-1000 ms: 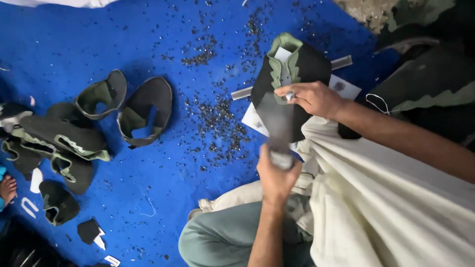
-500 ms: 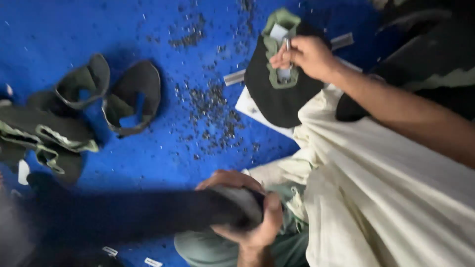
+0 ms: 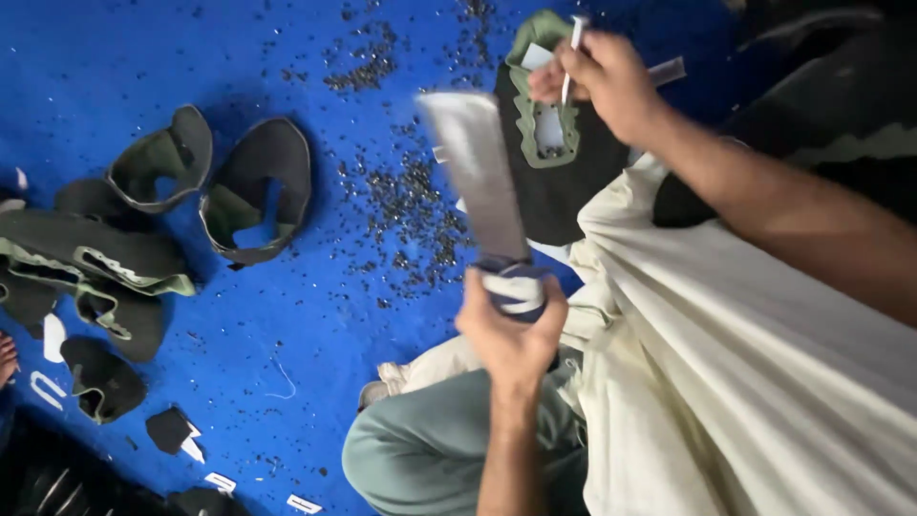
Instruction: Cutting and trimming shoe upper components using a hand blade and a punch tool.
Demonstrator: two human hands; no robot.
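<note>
My left hand (image 3: 511, 334) grips the white-taped handle of a flat metal bar (image 3: 475, 172). The bar is raised upright and blurred with motion, just left of a black shoe upper piece with green trim (image 3: 564, 205) lying on the blue mat (image 3: 143, 57). My right hand (image 3: 607, 86) rests on the top of that piece. It pinches a thin white punch-like tool (image 3: 574, 43) upright over the green trim.
Several black-and-green shoe uppers (image 3: 258, 186) lie at the left, with a stack (image 3: 95, 268) near the edge. Tiny black punched bits (image 3: 411, 210) litter the mat. My knee in grey-green trousers (image 3: 420, 459) and a cream cloth (image 3: 745, 363) fill the lower right.
My left hand swung the metal bar low across my lap, then lifted it upright again beside the shoe piece. My right hand stayed on the piece with the thin tool.
</note>
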